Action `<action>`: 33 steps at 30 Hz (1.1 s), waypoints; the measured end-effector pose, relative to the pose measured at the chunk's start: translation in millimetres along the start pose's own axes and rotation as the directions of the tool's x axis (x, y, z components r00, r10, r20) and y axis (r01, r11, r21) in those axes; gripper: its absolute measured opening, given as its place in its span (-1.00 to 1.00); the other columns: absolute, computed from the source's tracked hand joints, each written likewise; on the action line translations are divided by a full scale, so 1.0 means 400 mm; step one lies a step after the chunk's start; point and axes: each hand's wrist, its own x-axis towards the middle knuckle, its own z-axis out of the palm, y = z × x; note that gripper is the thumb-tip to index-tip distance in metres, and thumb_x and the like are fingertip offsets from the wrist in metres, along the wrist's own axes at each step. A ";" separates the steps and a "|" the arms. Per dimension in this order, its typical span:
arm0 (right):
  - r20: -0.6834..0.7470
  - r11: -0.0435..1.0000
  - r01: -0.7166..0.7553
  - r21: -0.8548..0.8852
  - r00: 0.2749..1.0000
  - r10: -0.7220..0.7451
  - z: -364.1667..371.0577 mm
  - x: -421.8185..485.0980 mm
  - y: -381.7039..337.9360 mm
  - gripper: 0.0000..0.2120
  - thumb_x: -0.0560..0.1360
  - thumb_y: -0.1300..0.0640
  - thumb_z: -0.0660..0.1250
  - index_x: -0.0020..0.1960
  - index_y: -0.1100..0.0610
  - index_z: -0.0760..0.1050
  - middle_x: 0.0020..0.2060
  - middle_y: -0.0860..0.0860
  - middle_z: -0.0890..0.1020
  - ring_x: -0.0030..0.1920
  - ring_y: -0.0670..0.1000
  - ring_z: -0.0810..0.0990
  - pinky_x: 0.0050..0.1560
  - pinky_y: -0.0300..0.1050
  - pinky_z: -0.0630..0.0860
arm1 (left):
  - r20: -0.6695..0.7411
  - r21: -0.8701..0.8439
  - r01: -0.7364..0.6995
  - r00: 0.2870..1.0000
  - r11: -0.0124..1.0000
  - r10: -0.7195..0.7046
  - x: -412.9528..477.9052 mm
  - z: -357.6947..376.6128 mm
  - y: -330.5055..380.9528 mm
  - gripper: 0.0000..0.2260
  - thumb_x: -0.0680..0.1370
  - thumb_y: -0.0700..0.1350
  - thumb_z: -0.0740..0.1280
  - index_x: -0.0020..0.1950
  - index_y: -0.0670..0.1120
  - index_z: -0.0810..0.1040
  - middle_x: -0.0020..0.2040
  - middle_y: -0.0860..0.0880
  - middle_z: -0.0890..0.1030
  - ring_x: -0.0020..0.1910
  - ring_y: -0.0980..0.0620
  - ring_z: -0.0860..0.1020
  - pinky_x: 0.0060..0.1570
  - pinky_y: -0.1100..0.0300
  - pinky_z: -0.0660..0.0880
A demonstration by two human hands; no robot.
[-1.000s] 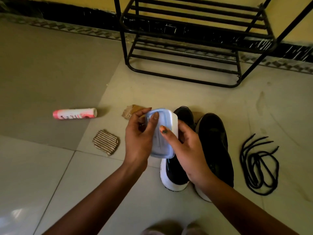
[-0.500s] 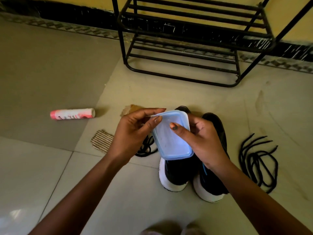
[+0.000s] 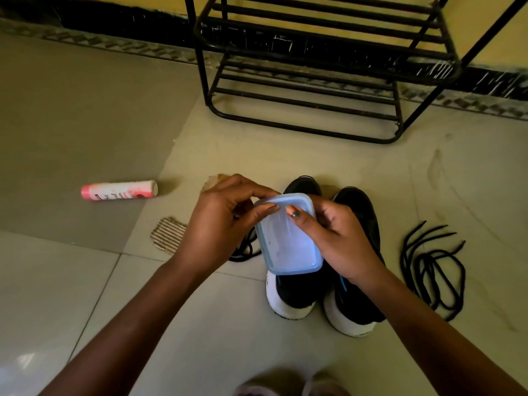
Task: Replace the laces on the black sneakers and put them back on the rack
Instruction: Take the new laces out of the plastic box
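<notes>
Above two unlaced black sneakers (image 3: 358, 298) with white heels, left hand (image 3: 217, 221) and right hand (image 3: 340, 238) curl their fingers around one blue container (image 3: 288, 244); one black lace pile (image 3: 431, 267) lies beside them.

It looked like a room in a home: a pale tiled floor (image 3: 85, 295), and at top centre a black metal shoe rack (image 3: 303, 128) against a yellow wall (image 3: 511, 47) with dark skirting (image 3: 114, 21).

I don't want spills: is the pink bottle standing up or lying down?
Lying down: the pink bottle rests on its side on the floor.
</notes>
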 end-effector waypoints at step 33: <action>-0.035 0.886 -0.277 0.372 0.950 0.312 -0.026 -0.001 0.033 -0.47 0.11 -0.06 0.50 0.01 0.17 0.60 -0.05 0.16 0.69 0.03 0.17 0.65 0.09 0.09 0.58 | 0.358 -0.523 0.649 0.755 0.552 -0.549 -0.029 0.076 0.004 -0.87 0.45 -0.13 0.37 -0.03 -0.09 0.61 -0.11 -0.03 0.70 -0.08 0.05 0.64 0.03 0.19 0.58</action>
